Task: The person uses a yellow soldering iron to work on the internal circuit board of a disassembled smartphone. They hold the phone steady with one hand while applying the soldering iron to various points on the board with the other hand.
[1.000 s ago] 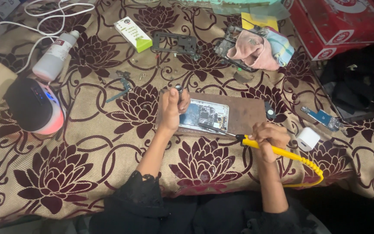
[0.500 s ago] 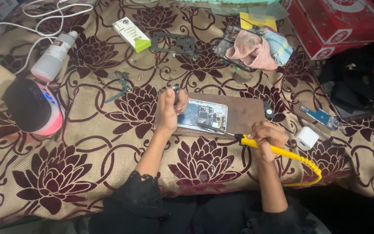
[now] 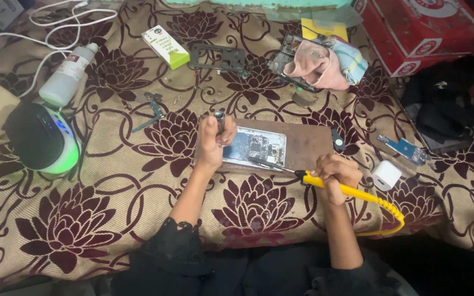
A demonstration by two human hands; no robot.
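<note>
So here's the scene:

- right hand (image 3: 337,174) is wrapped around a yellow soldering iron (image 3: 352,192), tip resting on the opened phone (image 3: 254,147)
- left hand (image 3: 213,140) is pinching a small silvery cylinder (image 3: 220,117) upright between thumb and fingers, just beside the phone's left edge
- phone lies open, circuit board showing, on a brown board (image 3: 303,145) in the middle of the floral cloth (image 3: 111,164)
- white charger cube (image 3: 385,175) sits near the right hand, small blue part (image 3: 404,148) a bit beyond
- farther out: white bottle (image 3: 68,77), black-and-white dome gadget (image 3: 42,138), green-white box (image 3: 165,46), pink rag (image 3: 316,66), red box (image 3: 423,30)
</note>
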